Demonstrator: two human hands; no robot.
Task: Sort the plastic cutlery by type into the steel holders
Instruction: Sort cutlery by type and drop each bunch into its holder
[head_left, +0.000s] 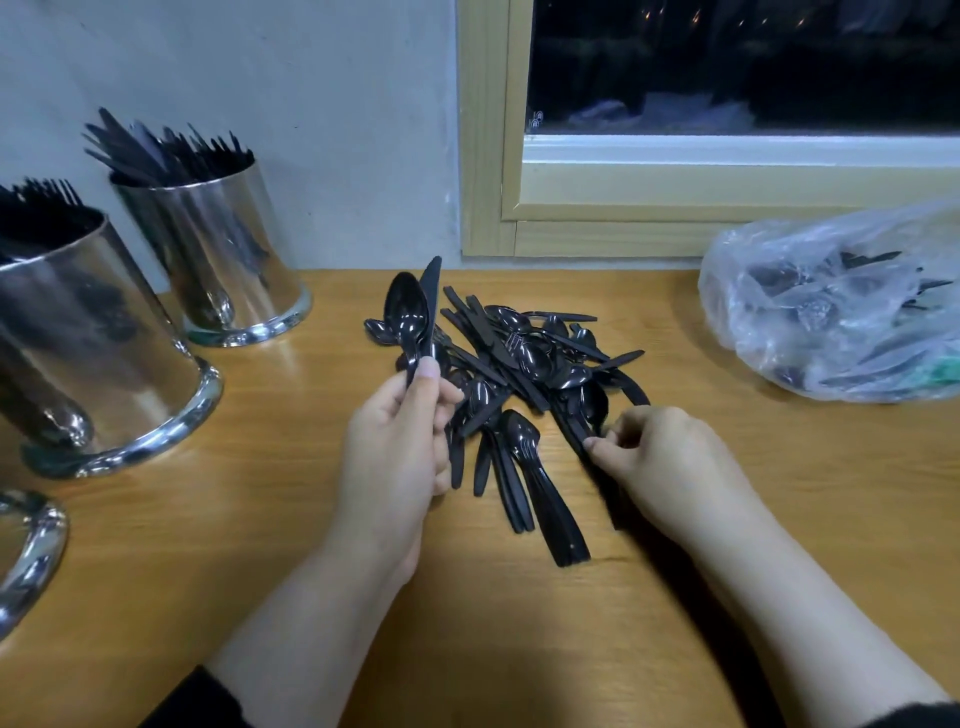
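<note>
Holding a spoon (404, 312) and knife (430, 291) upright, the left hand (395, 447) grips both; the right hand (670, 462) pinches a black piece in the pile (519, 358) beside it.

1. Bare tabletop (291, 415) lies between the cutlery pile (519, 374) and the steel holders (93, 353).
2. Plastic bag (836, 306) blocks the far right.
3. Wall (337, 130) closes the back.

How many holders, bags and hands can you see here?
Steel holders: 3
Plastic bag: 1
Hands: 2
Total: 6
</note>
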